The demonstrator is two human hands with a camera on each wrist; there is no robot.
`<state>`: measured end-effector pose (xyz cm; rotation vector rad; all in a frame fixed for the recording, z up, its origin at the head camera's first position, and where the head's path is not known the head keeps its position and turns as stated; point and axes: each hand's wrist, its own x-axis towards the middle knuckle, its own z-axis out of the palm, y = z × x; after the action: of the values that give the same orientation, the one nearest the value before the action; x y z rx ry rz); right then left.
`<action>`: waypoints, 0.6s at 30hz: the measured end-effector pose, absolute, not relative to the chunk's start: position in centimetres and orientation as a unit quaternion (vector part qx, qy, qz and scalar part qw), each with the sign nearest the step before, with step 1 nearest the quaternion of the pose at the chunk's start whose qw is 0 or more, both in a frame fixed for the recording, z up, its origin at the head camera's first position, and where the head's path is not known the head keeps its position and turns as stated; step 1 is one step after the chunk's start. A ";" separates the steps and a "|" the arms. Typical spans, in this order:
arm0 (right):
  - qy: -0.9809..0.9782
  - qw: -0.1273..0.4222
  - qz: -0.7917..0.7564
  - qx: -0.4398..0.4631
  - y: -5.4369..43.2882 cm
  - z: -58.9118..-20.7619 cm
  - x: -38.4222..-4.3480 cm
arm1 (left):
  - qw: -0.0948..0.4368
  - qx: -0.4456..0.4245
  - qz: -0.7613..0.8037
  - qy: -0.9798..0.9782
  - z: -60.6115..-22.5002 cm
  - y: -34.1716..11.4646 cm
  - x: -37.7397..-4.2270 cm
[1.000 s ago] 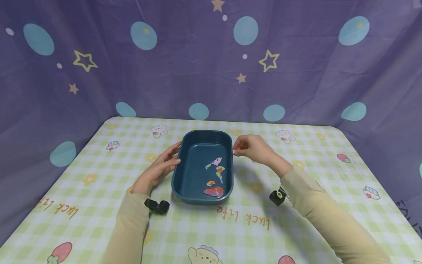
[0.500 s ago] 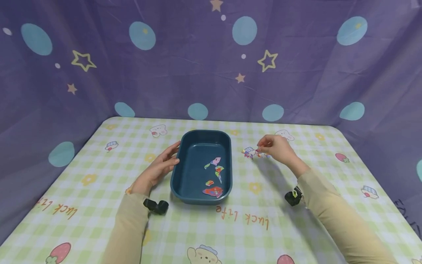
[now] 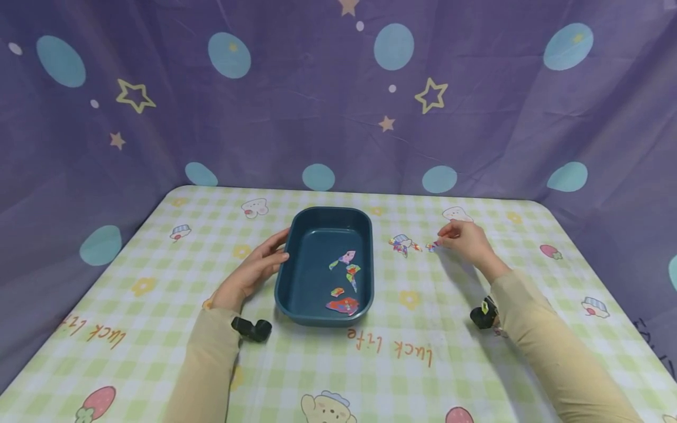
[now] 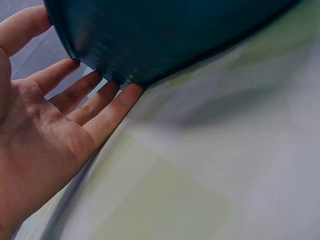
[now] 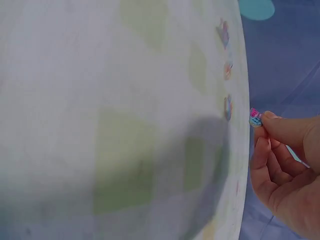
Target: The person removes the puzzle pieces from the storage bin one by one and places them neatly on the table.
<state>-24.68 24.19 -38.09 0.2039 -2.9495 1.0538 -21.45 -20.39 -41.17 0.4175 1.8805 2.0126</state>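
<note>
A deep blue-green rectangular tray (image 3: 312,252) stands mid-table, with several flat, colourful cut-out pieces in it, such as a red one (image 3: 344,305). At the tray's left side, my left hand (image 3: 254,270) rests with its thumb by the rim; the left wrist view shows extended fingertips (image 4: 112,95) against the outer wall. To the tray's right, my right hand (image 3: 471,244) pinches a small pink and blue cut-out piece (image 5: 255,117) between thumb and fingers. More cut-out pieces (image 3: 404,245) lie on the cloth between that hand and the tray.
Under everything is a green-and-white checked tablecloth (image 3: 381,382) with printed cartoons and lettering. A purple curtain (image 3: 296,129) hangs behind the table's far edge. Each wrist carries a black camera (image 3: 252,329).
My right hand has moved rightward from the tray's right wall, past the pieces on the cloth, uncovering them. My left hand and the tray have stayed in place.
</note>
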 end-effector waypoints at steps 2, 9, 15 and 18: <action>-0.940 0.000 0.335 0.068 24.5 -38.3 -24.8 | 0.177 0.145 0.712 0.664 -41.1 -20.4 -21.5; -0.937 -0.011 0.345 0.046 25.1 -39.1 -25.0 | 0.176 0.145 0.715 0.661 -41.3 -20.4 -21.5; -0.936 -0.026 0.349 0.017 25.4 -39.9 -25.2 | 0.174 0.152 0.716 0.659 -41.4 -20.4 -21.6; -0.940 -0.022 0.339 0.007 25.3 -40.0 -25.2 | 0.172 0.158 0.715 0.659 -41.4 -20.4 -21.6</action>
<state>-25.24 25.34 -40.02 0.0229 -2.9969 1.0803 -21.59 -20.40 -41.42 0.4484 1.8706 2.0282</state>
